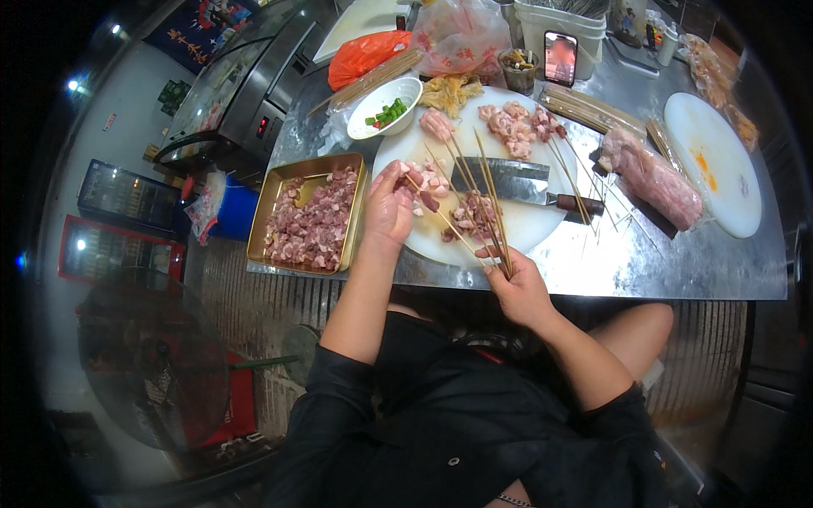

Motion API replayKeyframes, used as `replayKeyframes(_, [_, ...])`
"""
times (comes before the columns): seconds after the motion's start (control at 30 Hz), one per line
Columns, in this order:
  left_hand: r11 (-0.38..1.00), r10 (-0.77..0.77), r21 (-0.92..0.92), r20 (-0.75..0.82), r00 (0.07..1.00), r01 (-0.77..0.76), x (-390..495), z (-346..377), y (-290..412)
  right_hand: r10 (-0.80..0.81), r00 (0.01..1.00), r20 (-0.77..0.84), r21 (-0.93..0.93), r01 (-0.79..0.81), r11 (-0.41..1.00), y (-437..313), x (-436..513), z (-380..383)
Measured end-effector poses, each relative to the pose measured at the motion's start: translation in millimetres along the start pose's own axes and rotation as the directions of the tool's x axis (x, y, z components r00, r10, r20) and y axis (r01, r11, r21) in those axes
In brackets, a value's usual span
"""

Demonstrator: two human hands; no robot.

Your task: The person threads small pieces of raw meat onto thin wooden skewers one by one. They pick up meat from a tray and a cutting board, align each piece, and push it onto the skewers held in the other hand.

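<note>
My left hand (392, 206) pinches pieces of raw meat near the pointed end of a bamboo skewer (458, 233). A darker meat piece (429, 202) is threaded on that skewer. Several bare skewers fan upward from my right hand (517, 282), whose fingers also hold the threaded skewer's lower end. Below both hands lies a round white cutting board (540, 238) with small heaps of cut meat (473, 216). A cleaver (517, 179) rests flat on it, its dark handle pointing right. Left of the board, a gold-coloured metal tray (306, 265) holds many diced meat pieces (311, 222).
A white bowl (397, 124) with chopped green pepper stands behind the board. Meat skewers, bundled sticks (591, 111) and a wrapped meat roll (657, 178) lie to the right, beside a second cutting board (711, 165). A phone (560, 58) stands at the back by a cup (518, 70).
</note>
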State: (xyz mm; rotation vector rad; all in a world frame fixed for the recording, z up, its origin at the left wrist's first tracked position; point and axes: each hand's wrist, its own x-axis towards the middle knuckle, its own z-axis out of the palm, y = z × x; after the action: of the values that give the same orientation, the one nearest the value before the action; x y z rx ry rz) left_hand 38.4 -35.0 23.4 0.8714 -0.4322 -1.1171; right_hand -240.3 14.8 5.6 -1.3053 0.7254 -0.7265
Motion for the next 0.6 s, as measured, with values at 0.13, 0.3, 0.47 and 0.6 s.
replayKeyframes(0.13, [0.989,-0.122,-0.076,0.098,0.988,0.13,-5,9,-4,-0.008,1.0,0.007,0.03,0.008,1.0,1,1,1])
replayKeyframes(0.3, [0.984,-0.079,-0.154,0.078,0.994,0.09,-7,23,-9,-0.008,1.0,0.008,0.033,0.008,0.999,3,1,2])
replayKeyframes(0.47, [0.986,-0.029,-0.161,0.072,0.997,0.041,-10,27,-14,-0.009,1.0,0.022,0.037,0.008,0.999,1,-1,1])
replayKeyframes(0.6, [0.976,-0.039,-0.209,0.111,0.993,0.061,-12,26,-17,-0.008,1.0,0.021,0.037,0.007,0.999,1,-1,1])
